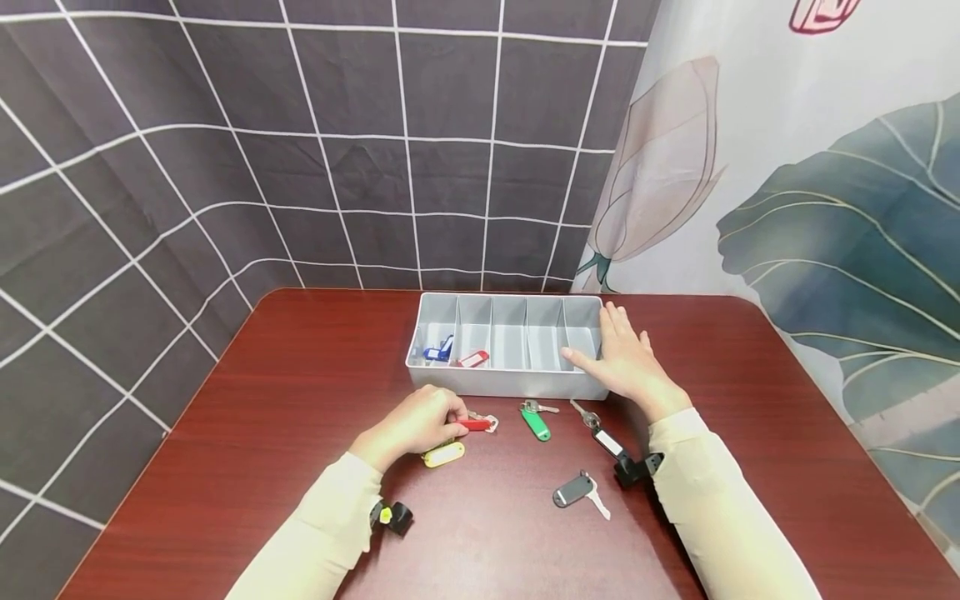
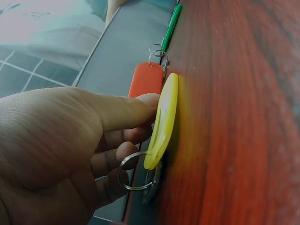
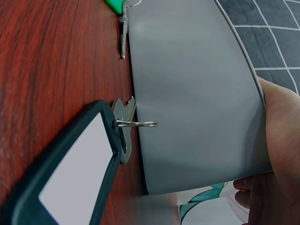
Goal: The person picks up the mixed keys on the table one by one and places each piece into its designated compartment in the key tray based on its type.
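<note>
My left hand (image 1: 420, 421) pinches a red key tag (image 1: 474, 425) between thumb and fingers; its ring and key hang off the right end. Just under that hand lies a yellow key tag (image 1: 444, 454), with its metal ring (image 2: 133, 171) beside my curled fingers in the left wrist view. My right hand (image 1: 630, 362) rests over the right end of a grey divided box (image 1: 510, 383), fingers straight along the end wall and thumb reaching over the last compartment. Inside the box, a blue key tag (image 1: 438, 350) lies in the leftmost compartment and another red tag (image 1: 473, 359) in the second.
A green key tag (image 1: 536, 422) with a key lies before the box. Near my right wrist is a black tag (image 1: 609, 442) with a white label, its key by the box's front wall. A grey tag (image 1: 573, 490) with a key lies nearer on the brown table (image 1: 262, 433).
</note>
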`<control>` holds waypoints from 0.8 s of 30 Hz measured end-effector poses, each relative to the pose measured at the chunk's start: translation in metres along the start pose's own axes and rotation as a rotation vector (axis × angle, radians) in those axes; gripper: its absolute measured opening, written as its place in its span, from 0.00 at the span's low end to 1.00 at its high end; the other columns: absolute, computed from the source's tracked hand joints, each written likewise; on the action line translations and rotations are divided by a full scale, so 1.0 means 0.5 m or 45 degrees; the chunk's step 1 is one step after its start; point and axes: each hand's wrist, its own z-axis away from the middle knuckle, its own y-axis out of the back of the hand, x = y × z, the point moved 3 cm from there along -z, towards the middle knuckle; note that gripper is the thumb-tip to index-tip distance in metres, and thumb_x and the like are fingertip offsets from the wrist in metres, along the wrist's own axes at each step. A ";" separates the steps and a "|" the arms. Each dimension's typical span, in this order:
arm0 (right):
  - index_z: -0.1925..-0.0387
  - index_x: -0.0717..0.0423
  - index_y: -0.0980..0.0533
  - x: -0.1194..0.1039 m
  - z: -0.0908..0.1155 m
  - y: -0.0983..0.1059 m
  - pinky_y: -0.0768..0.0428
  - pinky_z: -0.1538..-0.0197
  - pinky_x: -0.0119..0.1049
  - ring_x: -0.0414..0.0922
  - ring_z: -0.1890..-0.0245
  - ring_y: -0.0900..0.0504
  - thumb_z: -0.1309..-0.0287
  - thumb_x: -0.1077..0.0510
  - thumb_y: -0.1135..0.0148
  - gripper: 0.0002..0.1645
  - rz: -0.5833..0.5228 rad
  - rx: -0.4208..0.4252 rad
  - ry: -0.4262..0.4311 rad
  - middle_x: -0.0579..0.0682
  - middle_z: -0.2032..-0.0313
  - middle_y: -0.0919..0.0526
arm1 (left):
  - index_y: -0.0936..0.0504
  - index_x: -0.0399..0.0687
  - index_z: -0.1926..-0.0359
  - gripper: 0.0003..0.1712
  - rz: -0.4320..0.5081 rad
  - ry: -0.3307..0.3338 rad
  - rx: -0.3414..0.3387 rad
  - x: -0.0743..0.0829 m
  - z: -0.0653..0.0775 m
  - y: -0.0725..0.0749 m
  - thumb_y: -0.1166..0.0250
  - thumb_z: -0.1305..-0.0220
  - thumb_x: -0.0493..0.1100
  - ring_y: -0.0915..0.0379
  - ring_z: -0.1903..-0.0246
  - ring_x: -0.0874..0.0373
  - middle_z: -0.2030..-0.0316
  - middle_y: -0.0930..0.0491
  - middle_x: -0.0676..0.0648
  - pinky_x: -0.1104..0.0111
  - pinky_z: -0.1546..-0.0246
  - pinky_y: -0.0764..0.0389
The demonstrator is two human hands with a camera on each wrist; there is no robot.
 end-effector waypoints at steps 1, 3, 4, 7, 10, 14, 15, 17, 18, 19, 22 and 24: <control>0.27 0.65 0.63 0.001 0.000 -0.001 0.61 0.35 0.68 0.56 0.26 0.67 0.47 0.19 0.55 0.68 0.000 -0.001 0.000 0.62 0.26 0.64 | 0.17 0.57 0.77 0.06 -0.006 -0.008 0.003 0.000 0.000 0.000 0.27 0.47 0.44 0.35 0.79 0.68 0.81 0.27 0.64 0.74 0.77 0.32; 0.27 0.65 0.63 0.003 -0.001 -0.002 0.61 0.35 0.68 0.56 0.26 0.67 0.47 0.19 0.55 0.69 0.002 0.000 -0.002 0.62 0.26 0.64 | 0.16 0.57 0.75 0.05 -0.016 -0.016 0.005 0.001 -0.001 0.001 0.27 0.47 0.44 0.34 0.78 0.68 0.80 0.25 0.65 0.74 0.76 0.31; 0.27 0.65 0.63 0.004 -0.001 -0.002 0.61 0.35 0.68 0.56 0.26 0.67 0.47 0.19 0.55 0.69 0.002 0.002 -0.002 0.62 0.26 0.63 | 0.15 0.57 0.75 0.04 -0.015 -0.019 0.006 0.002 -0.001 0.002 0.28 0.46 0.44 0.34 0.78 0.68 0.79 0.24 0.64 0.73 0.75 0.31; 0.26 0.65 0.63 0.006 0.000 -0.004 0.61 0.35 0.68 0.56 0.26 0.66 0.48 0.19 0.55 0.69 0.003 0.003 -0.002 0.62 0.26 0.64 | 0.14 0.58 0.74 0.03 -0.009 -0.013 0.010 0.006 -0.001 0.006 0.28 0.45 0.45 0.34 0.79 0.68 0.79 0.23 0.65 0.74 0.77 0.31; 0.26 0.65 0.63 0.007 0.002 -0.005 0.62 0.35 0.68 0.56 0.26 0.66 0.48 0.19 0.55 0.69 0.002 0.006 0.002 0.62 0.26 0.64 | 0.14 0.59 0.73 0.03 0.006 -0.001 0.010 0.012 0.000 0.011 0.29 0.44 0.45 0.34 0.81 0.69 0.81 0.24 0.67 0.74 0.79 0.32; 0.27 0.65 0.62 0.005 0.003 -0.004 0.62 0.35 0.68 0.56 0.26 0.66 0.47 0.19 0.55 0.69 -0.009 0.013 0.006 0.61 0.26 0.64 | 0.15 0.60 0.74 0.04 0.014 0.003 0.021 0.018 0.002 0.017 0.30 0.43 0.46 0.35 0.82 0.71 0.83 0.26 0.69 0.74 0.80 0.33; 0.27 0.65 0.62 0.005 0.004 -0.003 0.62 0.35 0.68 0.56 0.26 0.66 0.47 0.19 0.55 0.68 -0.009 0.017 0.008 0.62 0.26 0.64 | 0.15 0.60 0.74 0.04 0.016 0.001 0.029 0.019 0.003 0.019 0.30 0.43 0.46 0.35 0.83 0.71 0.83 0.27 0.69 0.74 0.80 0.33; 0.27 0.65 0.62 0.003 0.003 -0.001 0.62 0.35 0.68 0.56 0.26 0.65 0.47 0.20 0.54 0.68 -0.016 0.025 0.009 0.62 0.26 0.63 | 0.16 0.60 0.74 0.05 0.021 -0.008 0.049 0.021 0.003 0.023 0.30 0.43 0.46 0.36 0.83 0.71 0.84 0.28 0.68 0.74 0.79 0.33; 0.27 0.66 0.62 0.002 0.003 -0.001 0.62 0.35 0.68 0.57 0.26 0.65 0.47 0.20 0.54 0.68 -0.018 0.028 0.013 0.62 0.26 0.63 | 0.16 0.60 0.74 0.05 0.026 -0.013 0.061 0.023 0.003 0.026 0.30 0.43 0.46 0.36 0.83 0.71 0.84 0.28 0.68 0.74 0.79 0.32; 0.27 0.66 0.62 0.001 0.003 -0.001 0.62 0.35 0.68 0.57 0.26 0.65 0.47 0.20 0.54 0.68 -0.017 0.029 0.011 0.62 0.26 0.63 | 0.16 0.60 0.74 0.05 0.030 -0.019 0.072 0.024 0.004 0.028 0.30 0.43 0.46 0.36 0.83 0.71 0.84 0.28 0.68 0.74 0.79 0.32; 0.27 0.65 0.62 0.001 0.003 -0.002 0.62 0.34 0.67 0.56 0.26 0.65 0.47 0.20 0.55 0.68 -0.012 0.023 0.008 0.62 0.26 0.63 | 0.15 0.59 0.74 0.04 0.045 -0.042 0.106 0.028 0.006 0.036 0.30 0.43 0.45 0.35 0.82 0.70 0.83 0.27 0.68 0.74 0.78 0.31; 0.27 0.65 0.62 0.001 0.003 -0.002 0.62 0.34 0.67 0.57 0.26 0.65 0.47 0.19 0.55 0.68 -0.004 0.016 0.007 0.62 0.26 0.64 | 0.15 0.57 0.73 0.04 0.052 -0.061 0.136 0.031 0.008 0.042 0.30 0.43 0.45 0.34 0.81 0.70 0.82 0.26 0.67 0.74 0.77 0.31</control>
